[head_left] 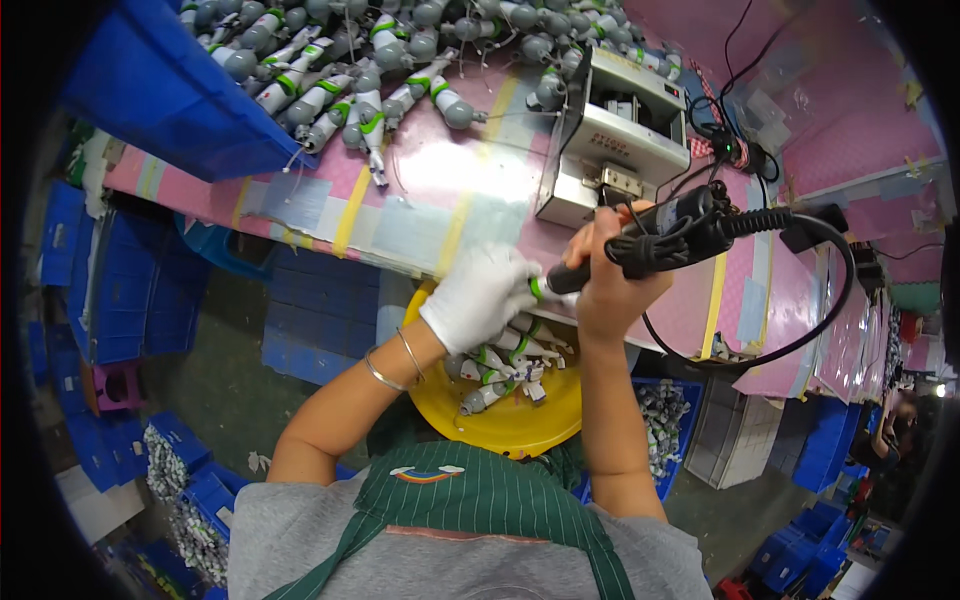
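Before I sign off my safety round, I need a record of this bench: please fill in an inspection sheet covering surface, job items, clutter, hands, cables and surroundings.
Surface: pink table, patched with yellow and pale tape.
Job items: green-banded toy limb between the hands; more toy limbs in the yellow basin.
Clutter: toy limb pile crowds the far side, between blue bin and metal-cased device.
Hands: left hand, white-gloved, holds the limb; right hand, bare, grips a black corded power tool.
Cables: thick black tool cable loops down past the table edge; thinner wires lie behind the device.
Surroundings: blue crates at left; another person far right.
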`<state>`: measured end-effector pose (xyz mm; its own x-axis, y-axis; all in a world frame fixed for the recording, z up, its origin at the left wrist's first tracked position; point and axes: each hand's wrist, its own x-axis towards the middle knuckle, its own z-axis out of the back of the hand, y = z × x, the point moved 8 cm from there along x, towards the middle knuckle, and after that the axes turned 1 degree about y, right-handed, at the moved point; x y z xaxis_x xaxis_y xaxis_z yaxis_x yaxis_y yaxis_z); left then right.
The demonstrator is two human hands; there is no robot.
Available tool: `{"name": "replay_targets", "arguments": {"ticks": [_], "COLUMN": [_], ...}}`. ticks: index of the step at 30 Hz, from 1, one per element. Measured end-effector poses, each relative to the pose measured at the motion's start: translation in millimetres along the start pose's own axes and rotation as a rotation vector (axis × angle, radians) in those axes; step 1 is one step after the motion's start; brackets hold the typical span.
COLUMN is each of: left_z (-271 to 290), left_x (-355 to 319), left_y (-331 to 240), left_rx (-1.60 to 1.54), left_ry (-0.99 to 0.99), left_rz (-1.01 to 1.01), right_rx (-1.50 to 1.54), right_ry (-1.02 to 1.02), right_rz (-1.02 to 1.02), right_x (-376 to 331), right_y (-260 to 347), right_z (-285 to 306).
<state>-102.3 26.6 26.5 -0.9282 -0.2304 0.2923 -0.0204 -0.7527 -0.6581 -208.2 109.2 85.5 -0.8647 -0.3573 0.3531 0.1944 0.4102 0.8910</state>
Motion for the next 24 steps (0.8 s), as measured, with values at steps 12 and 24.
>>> {"name": "replay_targets", "arguments": {"ticks": [12,24], "left_z": [161.0,162.6], "left_x": [55.9,58.8], "left_y": [110.8,67.4], "left_rx": [1.143,1.099], "left_ry": [-0.191,0.045], "left_rz": [-0.048,-0.244], "right_rx": [0.03,-0.03], "right_ry": [0.027,0.04], "right_rz": [0.301,0.213], "right_x": [83.0,84.9], "right_y": [66.6,49.3], "right_z": [-2.8,-6.0]}}
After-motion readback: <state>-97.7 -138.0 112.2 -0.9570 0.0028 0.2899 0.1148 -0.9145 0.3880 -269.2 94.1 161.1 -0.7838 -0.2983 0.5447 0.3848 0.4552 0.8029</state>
